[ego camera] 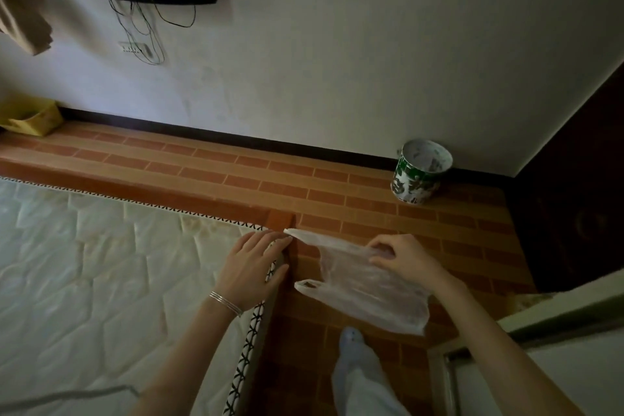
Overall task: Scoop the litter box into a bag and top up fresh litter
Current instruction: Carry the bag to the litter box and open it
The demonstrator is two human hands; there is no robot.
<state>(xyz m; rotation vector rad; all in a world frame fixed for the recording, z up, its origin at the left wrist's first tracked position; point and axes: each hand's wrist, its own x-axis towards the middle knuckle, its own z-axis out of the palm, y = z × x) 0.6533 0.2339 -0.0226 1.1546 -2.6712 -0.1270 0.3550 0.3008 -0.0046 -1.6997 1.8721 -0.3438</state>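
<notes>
A thin translucent plastic bag [364, 284] hangs in the air between my hands, above the brick-patterned floor. My right hand [401, 257] pinches the bag's upper edge. My left hand [253, 267] has its fingers stretched out straight, and its fingertips touch the tip of one bag handle at the mattress corner. The bag's other handle loop dangles free below. No litter box or scoop is in view.
A white quilted mattress [101, 273] fills the lower left. A green-and-white bin [420, 172] stands by the wall at the right. A yellow box [32, 118] sits far left. A dark door [574, 206] is on the right. My foot [354, 348] stands on the floor.
</notes>
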